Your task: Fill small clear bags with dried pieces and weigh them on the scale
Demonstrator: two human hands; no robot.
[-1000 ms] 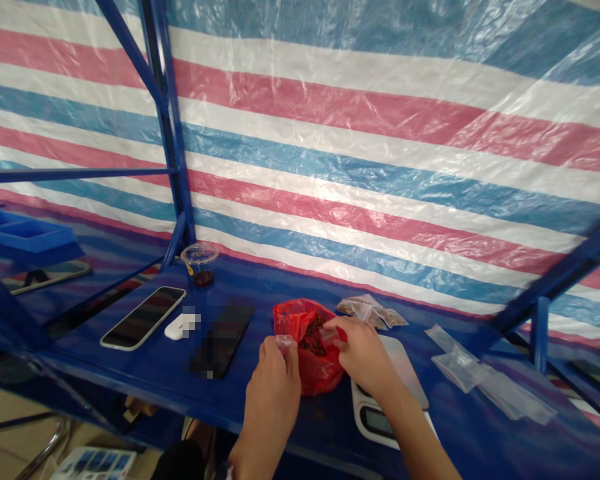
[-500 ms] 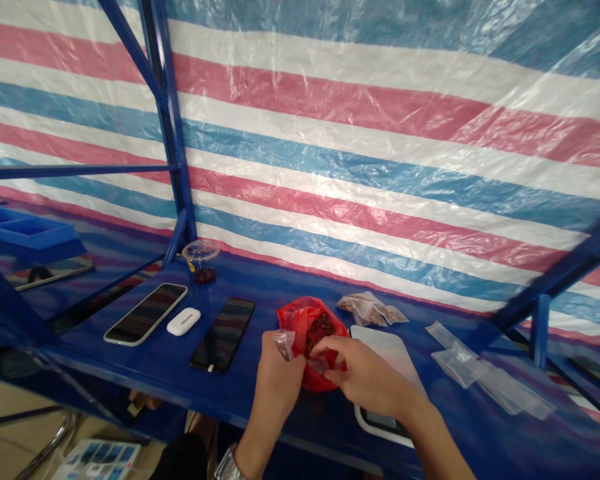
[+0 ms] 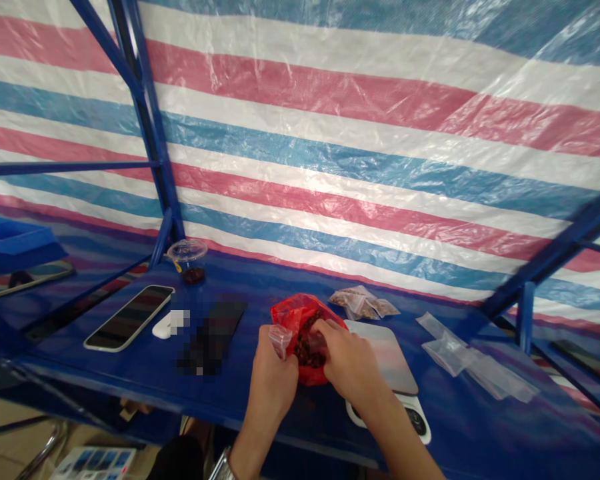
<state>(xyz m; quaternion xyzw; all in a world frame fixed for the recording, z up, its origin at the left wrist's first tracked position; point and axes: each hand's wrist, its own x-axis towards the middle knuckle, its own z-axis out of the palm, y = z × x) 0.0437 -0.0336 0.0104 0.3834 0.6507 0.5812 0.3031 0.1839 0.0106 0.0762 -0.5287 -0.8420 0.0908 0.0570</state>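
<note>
On a blue metal shelf, the left hand pinches a small clear zip bag between its fingers, while the right hand curls over the mouth of a red plastic bag holding dark dried pieces; whether it grips anything, I cannot tell. The zip bag looks light and limp, best held by its rim. A white digital scale sits just right, before a striped tarpaulin.
</note>
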